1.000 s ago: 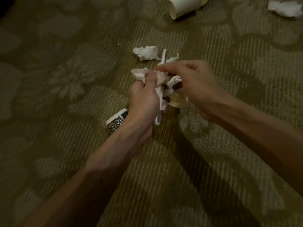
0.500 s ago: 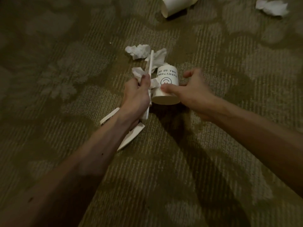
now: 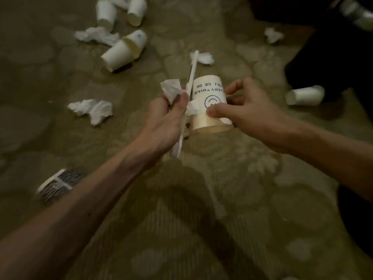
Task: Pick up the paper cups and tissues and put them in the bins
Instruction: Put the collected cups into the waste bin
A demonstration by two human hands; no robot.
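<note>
Left hand [image 3: 171, 118] gripped tissue [image 3: 171, 89] and toothbrush [image 3: 192, 72]; right hand [image 3: 249, 110] held cup [image 3: 207, 96]; other cups [image 3: 119, 55], tissues [image 3: 91, 109] littered floor [image 3: 181, 229]; no bin seen.

Printed paper cup [image 3: 207, 93] held mouth-down (text inverted), crumpled tissue [image 3: 171, 88] beside it; other cups [image 3: 118, 55], loose tissues [image 3: 90, 109] strewn around.

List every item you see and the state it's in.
Printed cup: off the carpet, gripped by right hand.
Toothbrush: gripped by left hand with tissue.
White cup: lying on its side.
Loose tissue: crumpled on carpet.
</note>
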